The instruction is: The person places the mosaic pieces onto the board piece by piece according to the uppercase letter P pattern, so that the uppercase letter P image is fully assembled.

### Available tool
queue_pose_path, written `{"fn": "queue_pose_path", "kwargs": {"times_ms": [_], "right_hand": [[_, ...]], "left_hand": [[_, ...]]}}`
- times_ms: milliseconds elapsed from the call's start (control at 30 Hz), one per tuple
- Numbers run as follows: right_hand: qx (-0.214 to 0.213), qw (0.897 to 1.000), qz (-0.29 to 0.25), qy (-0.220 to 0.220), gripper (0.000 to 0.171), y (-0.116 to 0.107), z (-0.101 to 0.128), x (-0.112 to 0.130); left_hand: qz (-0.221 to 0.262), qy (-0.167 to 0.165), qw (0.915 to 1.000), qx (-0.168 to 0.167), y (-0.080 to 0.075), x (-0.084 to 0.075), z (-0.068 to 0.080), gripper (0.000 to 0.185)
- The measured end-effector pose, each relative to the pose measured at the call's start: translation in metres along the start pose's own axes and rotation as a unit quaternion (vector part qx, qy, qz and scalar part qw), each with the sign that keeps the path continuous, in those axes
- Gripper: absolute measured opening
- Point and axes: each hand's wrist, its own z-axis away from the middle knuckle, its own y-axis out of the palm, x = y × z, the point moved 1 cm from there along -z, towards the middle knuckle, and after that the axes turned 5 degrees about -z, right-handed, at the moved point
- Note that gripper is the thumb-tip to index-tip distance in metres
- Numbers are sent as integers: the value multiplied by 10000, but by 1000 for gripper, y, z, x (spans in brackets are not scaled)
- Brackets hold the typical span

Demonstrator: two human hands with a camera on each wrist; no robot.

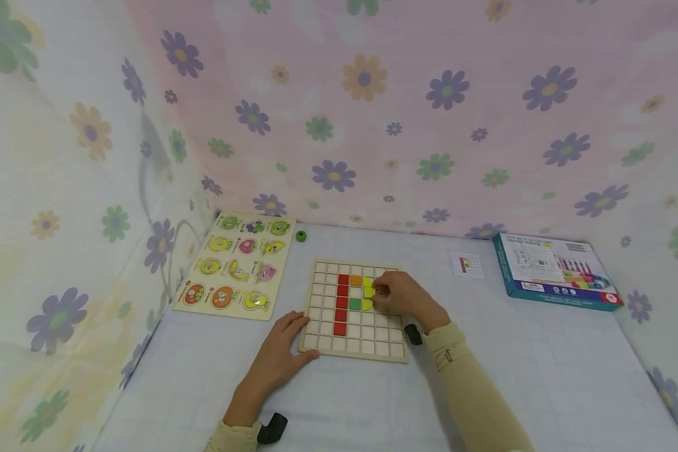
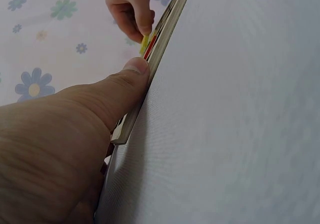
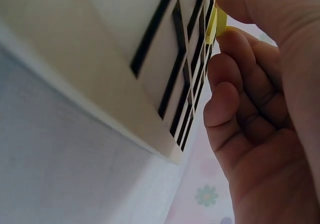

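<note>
Yellow tile (image 1: pixel 368 287) pinched in right hand (image 1: pixel 403 296) grip, thumb and forefinger closed on it, sitting at the upper-right cells of the wooden grid board (image 1: pixel 355 342) beside the red, orange and green tiles. Left hand (image 1: pixel 279 355) lies flat, fingers relaxed, bracing the board's near-left edge on the bench (image 1: pixel 542 370). Risk: tile cocked against a cell wall could jam or nudge seated neighbours; board may skid if the bracing slackens.
</note>
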Motion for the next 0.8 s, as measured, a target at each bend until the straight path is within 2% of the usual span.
{"fn": "queue_pose_path", "kwargs": {"times_ms": [233,400,567,800], "right_hand": [[217,9992,-66,334,19,1,-5,3],[288,9985,55,470,19,1,-6,3],[449,9963,-45,738,27,3,-6,3],[299,9966,-46,766,31,3,-4,-1]], "left_hand": [[10,-163,9997,173,0,2,-1,76],[-13,-72,9999,74,1,2,0,76],[-24,-66,10000,46,0,2,2,75],[52,4,10000,-3,0,0,1,73]]}}
